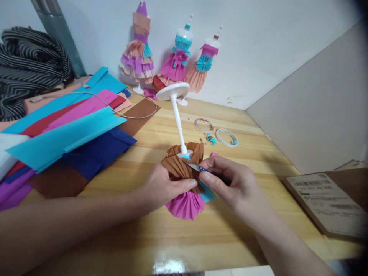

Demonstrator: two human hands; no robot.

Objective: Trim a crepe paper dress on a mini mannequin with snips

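An upside-down doll stand (178, 122), white with a round base, points upward from a pleated brown crepe-paper skirt (179, 166). My left hand (165, 188) is closed around the skirt, its thumb pressing on the folds. Below the thumb a pleated pink paper fan (186, 206) hangs, with a bit of light-blue paper (208, 193) to its right. My right hand (230, 180) grips small scissors (193, 165) with a blue, white-dotted handle. Their metal tip lies against the brown paper near the foot of the white post. My right fingers partly hide the handle.
Coloured crepe-paper sheets (66, 132) and a grey cable (115, 107) cover the left side. Three paper-dressed forms, including a ruffled one (138, 57), stand by the wall. Tape rolls (233, 144) and paper scraps (211, 138) lie behind my hands. A cardboard box (324, 203) sits right.
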